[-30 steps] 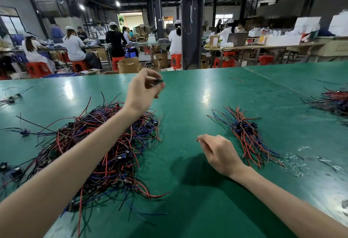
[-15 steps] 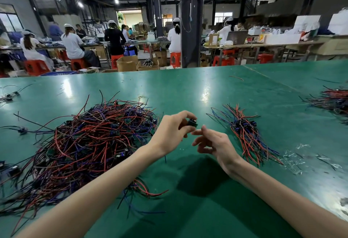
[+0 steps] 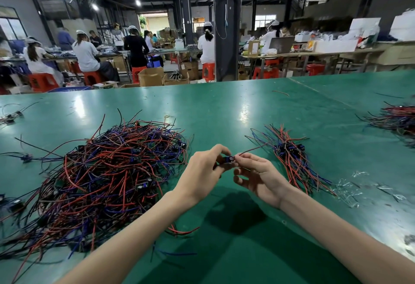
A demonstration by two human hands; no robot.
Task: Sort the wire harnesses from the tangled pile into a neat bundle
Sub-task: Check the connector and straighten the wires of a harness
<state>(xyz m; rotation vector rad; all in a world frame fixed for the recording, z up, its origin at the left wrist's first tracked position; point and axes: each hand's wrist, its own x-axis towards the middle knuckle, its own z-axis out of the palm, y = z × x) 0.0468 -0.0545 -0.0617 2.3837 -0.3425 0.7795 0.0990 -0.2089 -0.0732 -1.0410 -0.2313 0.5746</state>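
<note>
On the far left edge of the green table [image 3: 224, 108] some stray harnesses [image 3: 10, 116] are lying by themselves. A single small harness [image 3: 25, 156] is lying a bit nearer, also apart from the rest.

To the right of them the tangled pile [image 3: 107, 178] is covering the near-left part of the table. It is made of red, black & blue-purple wires w/ small dark connectors mixed in, & loose ends are sticking out on all sides. The left forearm is passing over its near-right edge.

In the middle both hands are coming together above the table, just right of the pile. The left hand [image 3: 202, 171] is curling its fingers round the small dark connector of the held harness [image 3: 229, 159]. The right hand [image 3: 258, 175] is pinching the same piece w/ thumb & index finger, right beside the connector, & its other fingers are hanging loosely bent. The fingertips of the two hands are very close; I cannot tell if they are touching. A thin red wire [image 3: 253, 149] of this harness is reaching out to the right, toward the neat bundle [image 3: 292, 160]; I cannot tell if it is touching it.

The neat bundle is lying near the right hand, on its right. Its wires are running approx. parallel from far-left to near-right, w/ the connectors gathered in the far half.

Further right, clear plastic scraps [image 3: 350, 187] are lying on the table. At the far right edge another wire heap [image 3: 397, 119] is partly showing.

In the bkgd, people in white caps are sitting on red stools [image 3: 207, 71] at other tables, behind a dark pillar [image 3: 226, 36].
</note>
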